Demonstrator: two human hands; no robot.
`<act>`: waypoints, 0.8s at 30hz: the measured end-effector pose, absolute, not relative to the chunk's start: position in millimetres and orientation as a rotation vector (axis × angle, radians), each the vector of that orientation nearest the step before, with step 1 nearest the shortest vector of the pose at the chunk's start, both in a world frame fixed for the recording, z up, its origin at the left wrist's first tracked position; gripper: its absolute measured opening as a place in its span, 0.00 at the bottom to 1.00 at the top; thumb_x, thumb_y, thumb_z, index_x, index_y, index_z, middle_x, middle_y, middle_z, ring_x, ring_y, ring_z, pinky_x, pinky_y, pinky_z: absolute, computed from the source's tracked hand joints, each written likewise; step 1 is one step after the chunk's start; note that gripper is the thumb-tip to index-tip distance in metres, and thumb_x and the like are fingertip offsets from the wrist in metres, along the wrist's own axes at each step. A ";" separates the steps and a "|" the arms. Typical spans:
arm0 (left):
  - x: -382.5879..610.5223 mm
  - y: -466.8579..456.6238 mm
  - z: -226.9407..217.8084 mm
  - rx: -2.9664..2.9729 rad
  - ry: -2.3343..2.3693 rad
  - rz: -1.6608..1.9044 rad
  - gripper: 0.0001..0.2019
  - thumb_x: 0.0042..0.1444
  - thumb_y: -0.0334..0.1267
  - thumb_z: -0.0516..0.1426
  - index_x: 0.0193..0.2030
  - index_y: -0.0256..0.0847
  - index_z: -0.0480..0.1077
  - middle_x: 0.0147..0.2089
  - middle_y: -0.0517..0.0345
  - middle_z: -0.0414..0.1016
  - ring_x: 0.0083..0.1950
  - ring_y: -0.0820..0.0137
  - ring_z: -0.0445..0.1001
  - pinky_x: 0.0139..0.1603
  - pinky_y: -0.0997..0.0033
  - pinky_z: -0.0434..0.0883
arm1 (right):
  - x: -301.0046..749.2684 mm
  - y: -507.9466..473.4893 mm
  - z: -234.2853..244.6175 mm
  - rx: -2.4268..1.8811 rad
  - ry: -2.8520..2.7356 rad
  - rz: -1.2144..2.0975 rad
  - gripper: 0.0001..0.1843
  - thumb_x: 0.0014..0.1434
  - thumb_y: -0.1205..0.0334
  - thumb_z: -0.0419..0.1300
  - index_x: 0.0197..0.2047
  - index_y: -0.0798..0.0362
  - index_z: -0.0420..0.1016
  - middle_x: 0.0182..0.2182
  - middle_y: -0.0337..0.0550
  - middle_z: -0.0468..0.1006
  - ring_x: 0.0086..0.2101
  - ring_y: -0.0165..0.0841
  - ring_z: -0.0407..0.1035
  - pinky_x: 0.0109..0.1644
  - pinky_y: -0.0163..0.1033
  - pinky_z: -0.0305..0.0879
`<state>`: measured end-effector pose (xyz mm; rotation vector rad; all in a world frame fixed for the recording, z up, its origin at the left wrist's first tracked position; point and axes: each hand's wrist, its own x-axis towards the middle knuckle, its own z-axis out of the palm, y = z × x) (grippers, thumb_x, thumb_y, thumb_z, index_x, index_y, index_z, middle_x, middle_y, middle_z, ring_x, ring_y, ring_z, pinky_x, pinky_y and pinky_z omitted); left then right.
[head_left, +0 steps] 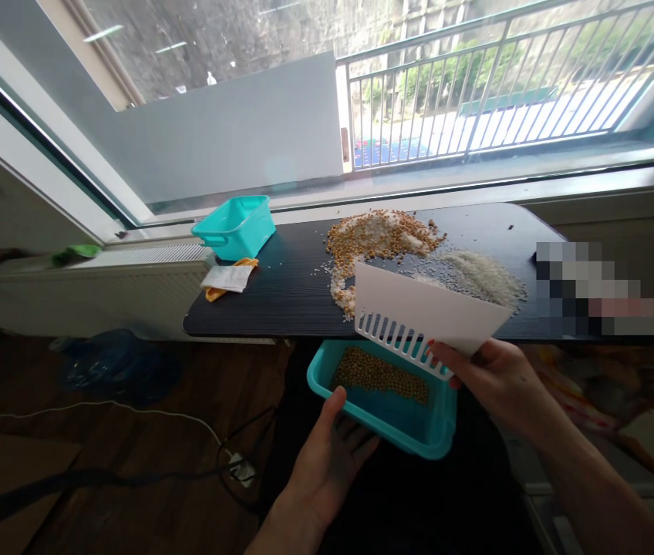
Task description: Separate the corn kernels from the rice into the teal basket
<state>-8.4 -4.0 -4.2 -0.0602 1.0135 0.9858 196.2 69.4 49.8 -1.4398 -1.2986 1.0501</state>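
Note:
My right hand (492, 374) pinches a white slotted sheet (419, 301) by its lower right corner. The row of slots along its lower edge hangs over a turquoise basin (385, 428). Inside the basin lie round tan grains (382, 376) that look like dried peas or soybeans, mostly toward the far left. My left hand (332, 455) supports the basin's near left side, thumb at the rim and fingers against the outer wall. Beyond the sheet, a pile of mixed tan and white grains (379, 231) spreads on the dark tabletop, partly hidden by the sheet.
White, rice-like grains (483, 277) lie right of the mixed pile. A second turquoise basin (240, 227) stands at the table's (292, 285) left end, near a white folded cloth (228, 277) on an orange one. A window (234, 123) runs behind. A cable (188, 420) crosses the floor.

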 end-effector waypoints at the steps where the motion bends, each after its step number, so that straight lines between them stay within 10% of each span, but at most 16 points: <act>1: -8.5 -4.1 -4.1 -0.061 1.013 0.990 0.28 0.57 0.52 0.56 0.60 0.36 0.63 0.60 0.44 0.71 0.55 0.58 0.74 0.59 0.59 0.67 | 202.1 69.4 46.8 -1.468 -1.270 1.018 0.17 0.39 0.47 0.69 0.22 0.53 0.79 0.19 0.42 0.79 0.16 0.32 0.67 0.18 0.36 0.65; 24: -4.7 -2.6 -40.0 0.061 0.926 1.150 0.24 0.55 0.48 0.61 0.54 0.36 0.69 0.52 0.44 0.77 0.52 0.58 0.75 0.53 0.60 0.71 | 174.9 62.9 36.8 -1.310 -1.037 0.874 0.18 0.45 0.47 0.66 0.31 0.54 0.77 0.31 0.48 0.84 0.31 0.42 0.78 0.26 0.41 0.75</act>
